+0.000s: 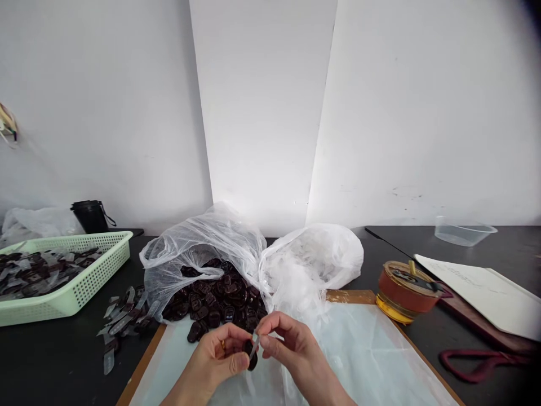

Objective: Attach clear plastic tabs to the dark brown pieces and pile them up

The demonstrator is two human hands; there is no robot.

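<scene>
White wall panels stand behind a dark table, and on it, just in front of the person, lies a wooden board covered by a clear sheet. Low over the sheet, the left hand is curled nearly closed, thumb and forefinger pinching a dark plastic piece. The right hand meets it, its fingertips closed on a clear strip that stands upright and touches the piece. Both things look light and small. The piece seems stiff and smooth, probably best gripped by its edges, while the strip looks thin and bendy, so a hold near its end should steady it. Just beyond the hands, an open bag spills more dark pieces, and a second bag beside it holds pale material. To the left, a green basket holds joined pieces, and loose ones lie near it. A tape roll sits to the right.
</scene>
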